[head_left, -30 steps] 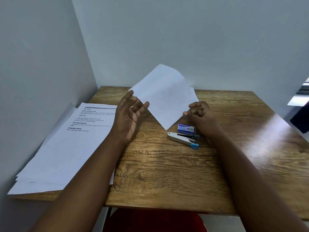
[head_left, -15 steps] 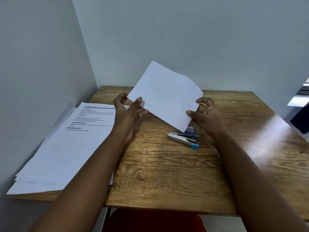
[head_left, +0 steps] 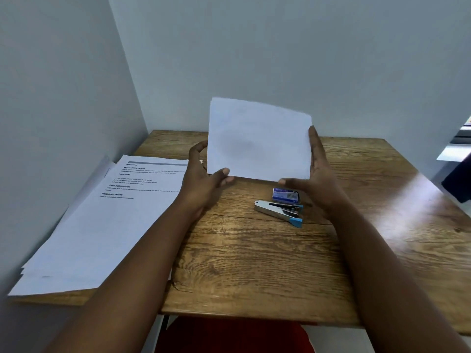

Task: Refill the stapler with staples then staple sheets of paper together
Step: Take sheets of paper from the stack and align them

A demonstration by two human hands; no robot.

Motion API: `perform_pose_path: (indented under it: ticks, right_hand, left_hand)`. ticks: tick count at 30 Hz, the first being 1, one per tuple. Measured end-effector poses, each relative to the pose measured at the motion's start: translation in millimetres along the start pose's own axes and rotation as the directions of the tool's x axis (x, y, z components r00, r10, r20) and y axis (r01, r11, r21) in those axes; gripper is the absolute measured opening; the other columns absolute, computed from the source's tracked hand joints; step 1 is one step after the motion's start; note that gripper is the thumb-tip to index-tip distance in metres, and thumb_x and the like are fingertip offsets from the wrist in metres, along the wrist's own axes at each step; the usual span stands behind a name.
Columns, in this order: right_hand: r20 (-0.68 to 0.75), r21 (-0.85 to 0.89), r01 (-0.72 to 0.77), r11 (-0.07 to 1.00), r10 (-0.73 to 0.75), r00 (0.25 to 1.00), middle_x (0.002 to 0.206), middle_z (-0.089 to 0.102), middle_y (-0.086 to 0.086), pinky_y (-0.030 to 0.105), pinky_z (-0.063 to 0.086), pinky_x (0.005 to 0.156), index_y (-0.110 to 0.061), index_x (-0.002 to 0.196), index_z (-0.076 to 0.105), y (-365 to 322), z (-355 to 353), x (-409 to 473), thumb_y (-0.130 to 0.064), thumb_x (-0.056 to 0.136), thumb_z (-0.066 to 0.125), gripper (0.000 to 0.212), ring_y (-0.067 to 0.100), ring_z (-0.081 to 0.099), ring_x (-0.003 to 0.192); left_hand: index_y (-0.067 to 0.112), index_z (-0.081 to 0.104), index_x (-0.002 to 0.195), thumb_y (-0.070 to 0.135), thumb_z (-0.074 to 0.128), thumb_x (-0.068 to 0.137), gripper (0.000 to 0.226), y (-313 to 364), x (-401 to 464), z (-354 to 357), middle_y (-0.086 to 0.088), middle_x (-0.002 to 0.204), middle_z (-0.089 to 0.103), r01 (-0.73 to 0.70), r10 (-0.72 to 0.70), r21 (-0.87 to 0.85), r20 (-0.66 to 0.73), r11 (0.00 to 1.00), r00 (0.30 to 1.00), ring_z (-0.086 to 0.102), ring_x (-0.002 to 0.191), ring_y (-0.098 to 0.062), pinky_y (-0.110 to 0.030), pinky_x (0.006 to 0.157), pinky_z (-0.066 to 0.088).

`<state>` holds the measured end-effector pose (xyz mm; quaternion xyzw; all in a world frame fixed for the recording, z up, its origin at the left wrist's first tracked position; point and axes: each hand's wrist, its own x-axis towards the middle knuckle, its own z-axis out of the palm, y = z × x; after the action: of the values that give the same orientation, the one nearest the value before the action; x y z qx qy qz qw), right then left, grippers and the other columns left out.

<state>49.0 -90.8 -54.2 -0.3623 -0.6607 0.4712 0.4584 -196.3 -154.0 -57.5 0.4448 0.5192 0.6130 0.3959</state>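
A small stack of blank white sheets [head_left: 257,141] stands upright on its lower edge on the wooden table [head_left: 254,263]. My left hand [head_left: 204,182] holds its left side, thumb in front at the bottom corner. My right hand [head_left: 318,174] holds its right side, fingers up along the edge and thumb under the lower right corner. In front of the sheets lie a small blue staple box [head_left: 285,195] and a silver stapler [head_left: 279,212] with blue ends, lying flat near my right wrist.
A pile of printed pages [head_left: 102,225] lies along the table's left side against the wall, overhanging the near edge. Walls close the left and back. Something red [head_left: 229,337] shows below the table's front edge.
The sheets went from tilted and loose above the table to upright and square, and both hands closed in on their sides. The stapler and box stayed put.
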Motion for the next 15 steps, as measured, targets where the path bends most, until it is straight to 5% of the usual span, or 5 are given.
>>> perform_pose_path:
  ticks: [5, 10, 13, 15]
  right_hand:
    - [-0.114, 0.123, -0.022, 0.992, 0.036, 0.993, 0.136, 0.053, 0.013, 0.035, 0.06, 0.078, -0.053, 0.144, 0.028, 0.9, -2.9, -0.5, 0.005, 0.071, 0.082, 0.108, 0.024, 0.061, 0.119]
    - [-0.251, 0.102, -0.058, 0.993, 0.083, 0.964, 0.108, 0.071, 0.014, 0.023, 0.058, 0.067, -0.019, 0.142, 0.043, 2.1, -1.7, 0.3, 0.005, 0.085, 0.069, 0.067, 0.017, 0.074, 0.084]
    - [-0.295, 0.063, -0.11, 0.992, 0.124, 0.947, 0.108, 0.073, 0.012, 0.019, 0.056, 0.065, -0.01, 0.129, 0.054, 2.4, -3.8, 1.4, 0.0, 0.091, 0.064, 0.041, 0.013, 0.073, 0.076]
    - [-0.305, 0.038, -0.12, 0.992, 0.126, 0.944, 0.108, 0.073, 0.01, 0.018, 0.055, 0.065, -0.01, 0.127, 0.056, 3.0, -6.1, 1.7, 0.0, 0.093, 0.061, 0.036, 0.012, 0.071, 0.075]
  left_hand:
    - [0.019, 0.049, 0.134, -0.01, 0.063, 0.092, 0.053, 4.0, -2.3, 0.3, -0.01, 0.128, 0.066, 0.003, 0.003, -0.116, 0.046, 0.993, 0.999, 0.071, 0.108, -0.025, -0.022, 0.074, 0.06]
    - [0.027, 0.056, 0.126, -0.009, 0.058, 0.096, 0.047, 2.7, -1.9, 1.2, -0.002, 0.121, 0.07, -0.008, 0.019, -0.102, 0.108, 0.995, 0.994, 0.073, 0.104, -0.022, -0.025, 0.078, 0.061]
    - [0.021, 0.057, 0.131, 0.004, 0.047, 0.105, 0.033, 1.1, 0.3, 0.8, -0.004, 0.127, 0.068, 0.045, -0.036, -0.078, 0.118, 0.996, 0.992, 0.074, 0.098, -0.018, -0.022, 0.076, 0.06]
    - [0.015, 0.059, 0.132, 0.013, 0.045, 0.107, 0.029, -0.7, 1.5, -2.3, -0.007, 0.129, 0.069, 0.058, -0.056, -0.01, 0.112, 0.998, 0.992, 0.072, 0.107, -0.019, -0.032, 0.089, 0.06]
